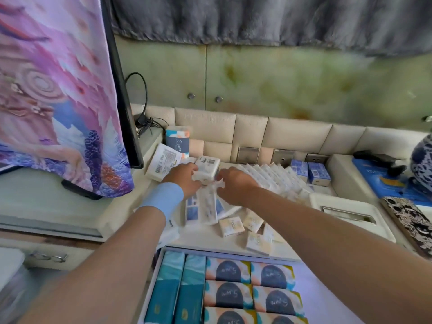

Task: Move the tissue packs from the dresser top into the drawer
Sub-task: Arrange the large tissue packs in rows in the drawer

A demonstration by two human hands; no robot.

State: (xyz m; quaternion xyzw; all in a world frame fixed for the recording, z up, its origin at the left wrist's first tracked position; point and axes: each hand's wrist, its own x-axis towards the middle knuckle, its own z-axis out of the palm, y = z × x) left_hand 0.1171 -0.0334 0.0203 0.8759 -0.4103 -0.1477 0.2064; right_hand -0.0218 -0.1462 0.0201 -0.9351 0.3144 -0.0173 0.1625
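Observation:
Both my hands reach over the dresser top (201,237). My left hand (184,177) curls its fingers on a small white tissue pack (207,168) with a barcode. My right hand (233,183) pinches the crinkled end of a white and blue pack (205,206) lying below it. Several small packs (231,227) lie loose near the front edge. A fanned row of white packs (271,177) spreads to the right. The open drawer (306,277) below holds teal packs (177,288) and patterned packs (250,291) in rows.
A screen draped in purple patterned cloth (58,90) stands at the left. Blue boxes (311,171), a white tissue box (350,215), a blue and white vase (423,160) and a patterned phone (406,220) lie at the right. A tall patterned pack (177,141) stands by cables at the back.

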